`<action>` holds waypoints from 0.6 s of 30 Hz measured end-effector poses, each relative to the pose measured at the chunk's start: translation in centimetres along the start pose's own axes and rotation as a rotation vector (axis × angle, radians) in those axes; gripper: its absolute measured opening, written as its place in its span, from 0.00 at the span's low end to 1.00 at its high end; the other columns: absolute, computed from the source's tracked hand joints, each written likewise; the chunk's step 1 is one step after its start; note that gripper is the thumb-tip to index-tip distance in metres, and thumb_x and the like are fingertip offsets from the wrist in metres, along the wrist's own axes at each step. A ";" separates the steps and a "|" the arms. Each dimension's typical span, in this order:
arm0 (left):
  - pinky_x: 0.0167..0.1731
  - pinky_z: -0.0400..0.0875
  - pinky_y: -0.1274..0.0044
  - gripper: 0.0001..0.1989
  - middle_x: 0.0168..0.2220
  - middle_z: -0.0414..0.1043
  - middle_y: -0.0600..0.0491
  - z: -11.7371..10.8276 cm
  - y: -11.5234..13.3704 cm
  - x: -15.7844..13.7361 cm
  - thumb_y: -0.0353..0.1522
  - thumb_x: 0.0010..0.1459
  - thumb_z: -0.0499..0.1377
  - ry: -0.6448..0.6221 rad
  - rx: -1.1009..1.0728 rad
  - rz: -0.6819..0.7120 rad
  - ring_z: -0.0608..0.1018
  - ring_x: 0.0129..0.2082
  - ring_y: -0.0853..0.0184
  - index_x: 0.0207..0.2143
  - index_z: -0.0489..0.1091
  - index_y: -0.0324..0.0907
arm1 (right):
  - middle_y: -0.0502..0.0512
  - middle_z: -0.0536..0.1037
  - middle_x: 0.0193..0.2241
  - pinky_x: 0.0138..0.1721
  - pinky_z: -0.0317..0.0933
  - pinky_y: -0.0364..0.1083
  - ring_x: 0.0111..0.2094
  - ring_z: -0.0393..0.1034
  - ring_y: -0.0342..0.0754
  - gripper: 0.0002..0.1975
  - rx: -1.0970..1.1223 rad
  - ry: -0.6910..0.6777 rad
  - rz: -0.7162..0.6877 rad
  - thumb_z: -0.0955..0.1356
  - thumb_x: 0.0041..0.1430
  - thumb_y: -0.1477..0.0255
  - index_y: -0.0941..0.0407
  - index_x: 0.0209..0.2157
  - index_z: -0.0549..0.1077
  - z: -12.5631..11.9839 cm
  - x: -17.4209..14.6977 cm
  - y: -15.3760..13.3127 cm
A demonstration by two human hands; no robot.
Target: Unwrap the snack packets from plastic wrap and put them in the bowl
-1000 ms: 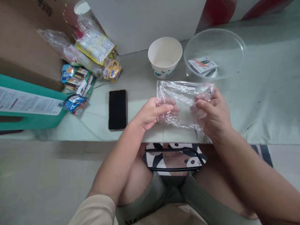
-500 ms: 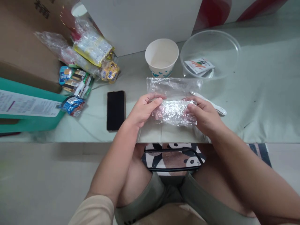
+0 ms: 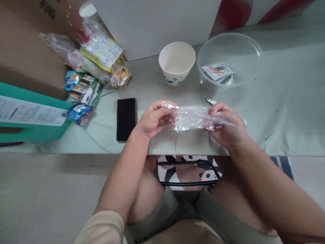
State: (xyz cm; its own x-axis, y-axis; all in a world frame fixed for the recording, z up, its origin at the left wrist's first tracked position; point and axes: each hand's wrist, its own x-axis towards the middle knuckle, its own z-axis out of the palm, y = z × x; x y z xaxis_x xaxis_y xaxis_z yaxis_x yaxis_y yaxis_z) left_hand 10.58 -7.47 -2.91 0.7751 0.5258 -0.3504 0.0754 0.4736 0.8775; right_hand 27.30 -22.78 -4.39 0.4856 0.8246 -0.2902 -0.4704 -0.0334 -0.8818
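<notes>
A crumpled clear plastic bag [image 3: 189, 118] is stretched between my two hands, just above the table near its front edge. My left hand [image 3: 157, 118] pinches its left end between thumb and fingers. Its right end is gripped by my right hand [image 3: 227, 123], with a loose flap lying over the fingers. Partly hidden behind my right hand, a white-handled utensil [image 3: 211, 101] lies on the cloth; I cannot make out its kind. Beyond the bag stands an upright paper cup [image 3: 176, 73] with a blue-green pattern.
Right of the cup is a round clear plastic tub [image 3: 243, 79] with a small printed packet [image 3: 218, 71] in it. A phone [image 3: 126, 118] lies to the left. Several snack packets [image 3: 81, 113] and a green box [image 3: 30, 112] are farther left, beside a cardboard box [image 3: 22, 51].
The bag was spread wide with its upper part flat toward the cup. Now it is gathered into a narrower strip, and my right hand has closed more around its end.
</notes>
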 end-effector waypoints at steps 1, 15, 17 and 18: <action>0.20 0.70 0.79 0.10 0.20 0.72 0.57 0.0 0.1 0.1 0.39 0.47 0.68 -0.008 0.004 0.010 0.75 0.19 0.72 0.27 0.77 0.42 | 0.47 0.68 0.20 0.19 0.56 0.44 0.18 0.63 0.42 0.10 0.008 -0.012 -0.005 0.73 0.44 0.63 0.52 0.22 0.70 -0.1 0.0 -0.1; 0.29 0.66 0.79 0.12 0.33 0.72 0.57 -0.1 -1.5 0.7 0.30 0.48 0.67 -0.038 0.308 0.194 0.72 0.27 0.74 0.38 0.72 0.43 | 0.46 0.77 0.32 0.34 0.66 0.45 0.32 0.71 0.44 0.28 -0.056 0.036 0.049 0.82 0.38 0.65 0.50 0.41 0.72 -0.8 0.3 0.9; 0.31 0.69 0.79 0.14 0.36 0.73 0.55 -0.1 -1.8 0.9 0.30 0.49 0.65 -0.038 0.367 0.288 0.75 0.32 0.71 0.40 0.72 0.44 | 0.50 0.80 0.35 0.38 0.67 0.47 0.35 0.74 0.46 0.23 -0.128 -0.022 0.104 0.82 0.40 0.63 0.53 0.35 0.72 -0.8 0.0 0.9; 0.34 0.70 0.78 0.14 0.38 0.74 0.53 0.0 -2.0 1.0 0.29 0.49 0.64 0.034 0.429 0.379 0.76 0.35 0.69 0.41 0.72 0.44 | 0.51 0.81 0.35 0.40 0.68 0.48 0.36 0.75 0.47 0.21 -0.163 -0.025 0.099 0.81 0.42 0.62 0.53 0.32 0.71 -0.7 -0.1 1.0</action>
State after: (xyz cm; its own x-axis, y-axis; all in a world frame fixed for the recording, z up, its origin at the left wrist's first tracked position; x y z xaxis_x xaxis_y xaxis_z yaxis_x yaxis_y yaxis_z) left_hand 11.21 -7.91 -5.05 0.7773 0.6291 0.0105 0.0499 -0.0783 0.9957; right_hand 27.30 -23.31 -5.47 0.4237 0.8263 -0.3711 -0.3888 -0.2041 -0.8984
